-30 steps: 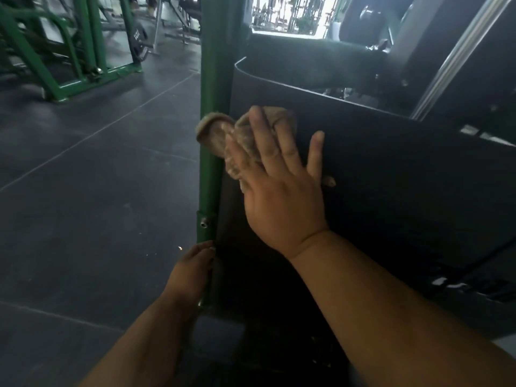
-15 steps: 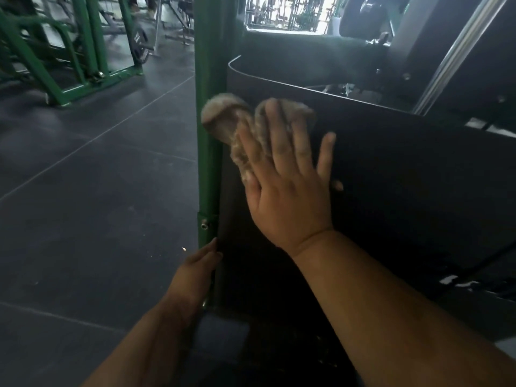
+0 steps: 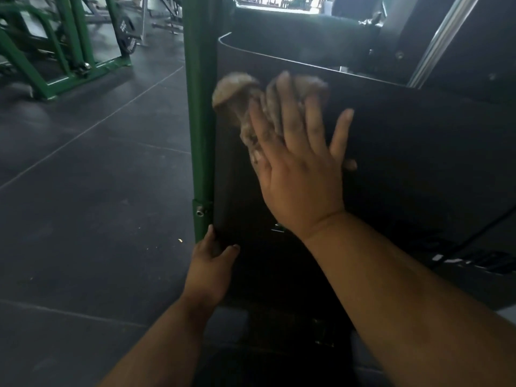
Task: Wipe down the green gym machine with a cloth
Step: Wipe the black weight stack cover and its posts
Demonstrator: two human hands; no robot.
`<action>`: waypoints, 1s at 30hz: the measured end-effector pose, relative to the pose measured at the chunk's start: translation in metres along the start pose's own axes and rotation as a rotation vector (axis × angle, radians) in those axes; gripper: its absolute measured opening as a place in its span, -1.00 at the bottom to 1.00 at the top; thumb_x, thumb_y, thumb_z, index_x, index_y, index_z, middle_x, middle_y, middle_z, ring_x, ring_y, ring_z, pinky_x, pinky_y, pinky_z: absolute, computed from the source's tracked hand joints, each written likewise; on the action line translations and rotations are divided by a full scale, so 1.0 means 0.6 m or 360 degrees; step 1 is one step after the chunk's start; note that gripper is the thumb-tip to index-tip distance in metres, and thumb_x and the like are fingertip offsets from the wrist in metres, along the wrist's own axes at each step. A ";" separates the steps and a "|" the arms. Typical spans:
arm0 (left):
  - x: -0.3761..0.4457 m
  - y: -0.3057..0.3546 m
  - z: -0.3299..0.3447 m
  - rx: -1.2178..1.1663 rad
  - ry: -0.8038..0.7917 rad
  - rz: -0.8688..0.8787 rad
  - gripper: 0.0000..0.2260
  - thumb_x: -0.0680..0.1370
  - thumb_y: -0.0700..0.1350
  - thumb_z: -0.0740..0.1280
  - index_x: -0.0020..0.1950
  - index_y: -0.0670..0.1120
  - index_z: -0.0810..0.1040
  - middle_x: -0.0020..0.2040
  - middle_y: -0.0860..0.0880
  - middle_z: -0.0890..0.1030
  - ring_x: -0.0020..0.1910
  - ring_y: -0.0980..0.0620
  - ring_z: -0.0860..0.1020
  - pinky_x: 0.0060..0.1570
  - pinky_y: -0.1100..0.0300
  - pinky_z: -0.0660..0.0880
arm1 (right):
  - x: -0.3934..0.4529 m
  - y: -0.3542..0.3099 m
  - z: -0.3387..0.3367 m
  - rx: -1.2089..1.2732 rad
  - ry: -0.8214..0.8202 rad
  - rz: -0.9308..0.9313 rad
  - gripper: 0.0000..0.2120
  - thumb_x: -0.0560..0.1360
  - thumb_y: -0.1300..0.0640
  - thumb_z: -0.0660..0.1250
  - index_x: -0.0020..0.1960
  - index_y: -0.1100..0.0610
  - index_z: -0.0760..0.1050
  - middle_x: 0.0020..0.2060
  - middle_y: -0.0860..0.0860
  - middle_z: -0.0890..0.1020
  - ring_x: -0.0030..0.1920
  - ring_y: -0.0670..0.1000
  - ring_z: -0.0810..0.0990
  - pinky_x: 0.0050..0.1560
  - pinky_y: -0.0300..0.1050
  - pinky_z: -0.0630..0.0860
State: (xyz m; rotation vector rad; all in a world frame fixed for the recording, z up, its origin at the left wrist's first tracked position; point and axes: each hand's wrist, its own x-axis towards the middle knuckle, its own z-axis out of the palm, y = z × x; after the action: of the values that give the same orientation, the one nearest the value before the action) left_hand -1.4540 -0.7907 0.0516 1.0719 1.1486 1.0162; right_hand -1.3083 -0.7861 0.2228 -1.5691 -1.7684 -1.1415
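A green upright post [image 3: 199, 121] of the gym machine runs down the middle of the view, with a black panel [image 3: 405, 152] fixed to its right side. My right hand [image 3: 298, 169] lies flat with straight, spread fingers on that panel and presses a brownish cloth [image 3: 237, 99] against it, close to the post. The cloth bulges out past my fingertips toward the post. Lower down, my left hand [image 3: 210, 263] rests at the foot of the post and the panel's lower left corner, thumb and fingers loosely around the edge.
Dark rubber floor tiles [image 3: 83, 205] spread to the left. Another green machine frame [image 3: 64, 68] with a weight plate [image 3: 127, 34] stands at the back left. A chrome bar [image 3: 438, 40] slants at the upper right above the panel.
My right hand and the cloth have slid upward and a little right on the black panel. My left hand has shifted slightly right at the post's base.
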 end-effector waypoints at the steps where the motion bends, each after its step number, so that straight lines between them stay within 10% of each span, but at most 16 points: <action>1: 0.001 -0.004 0.000 -0.0036 -0.0010 0.0000 -0.51 0.47 -0.05 0.43 0.41 0.20 0.55 0.21 0.03 0.72 0.16 -0.04 0.71 0.23 -0.19 0.63 | 0.013 0.005 -0.004 -0.0002 0.0035 0.0000 -0.45 0.72 -0.07 0.18 0.68 -0.06 0.17 0.67 0.08 0.18 0.65 0.23 0.13 0.56 0.41 -0.18; 11: -0.017 -0.002 -0.007 -0.0100 -0.0055 -0.0065 -0.41 0.42 -0.25 0.30 0.34 0.29 0.58 0.10 -0.26 0.70 0.07 -0.52 0.63 0.07 -0.60 0.49 | -0.256 0.018 0.087 -0.0202 -0.0501 -0.0571 -0.13 0.57 0.06 0.23 0.71 0.04 -0.23 0.69 0.03 -0.16 0.64 0.15 0.06 0.56 0.32 -0.39; 15: -0.015 -0.004 -0.003 -0.0164 -0.0007 -0.0083 -0.30 0.34 -0.26 0.32 0.36 0.35 0.57 0.15 -0.22 0.71 0.02 -0.29 0.67 0.11 -0.51 0.53 | -0.157 0.024 0.047 -0.0024 -0.0252 -0.0174 -0.33 0.63 0.03 0.19 0.70 -0.04 0.07 0.67 0.00 -0.06 0.62 0.19 0.10 0.56 0.32 -0.33; 19: -0.017 -0.001 0.008 -0.0187 -0.0004 -0.0052 -0.36 0.43 -0.37 0.29 0.30 0.29 0.60 0.03 -0.06 0.72 -0.16 -0.06 0.64 -0.18 0.00 0.62 | -0.059 0.043 0.003 0.0054 0.0016 0.0143 -0.45 0.69 -0.02 0.19 0.66 -0.05 0.20 0.66 0.12 0.17 0.64 0.28 0.13 0.57 0.38 -0.20; 25: -0.020 0.005 0.011 -0.0190 -0.0021 -0.0007 -0.36 0.33 -0.27 0.31 0.33 0.24 0.60 0.08 -0.10 0.73 -0.06 -0.14 0.65 -0.07 -0.05 0.60 | -0.150 0.009 0.041 0.0055 -0.0189 -0.0200 -0.42 0.64 0.17 0.20 0.65 0.00 0.27 0.65 0.05 0.22 0.56 0.21 0.25 0.60 0.32 0.04; 30: -0.017 -0.001 0.001 -0.0125 -0.0074 0.0023 -0.40 0.54 -0.44 0.25 0.39 0.15 0.57 0.15 -0.11 0.71 0.04 -0.07 0.68 0.02 -0.04 0.66 | -0.213 0.019 0.036 0.0436 -0.0364 -0.0019 -0.68 0.65 0.13 0.36 0.37 -0.10 0.55 0.17 0.09 0.62 -0.03 0.17 0.60 -0.06 0.21 0.59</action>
State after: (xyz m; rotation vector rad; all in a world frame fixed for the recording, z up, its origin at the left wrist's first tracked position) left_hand -1.4548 -0.8006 0.0527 1.0374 1.0564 1.0343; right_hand -1.2680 -0.8370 0.1099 -1.5708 -1.9858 -0.7086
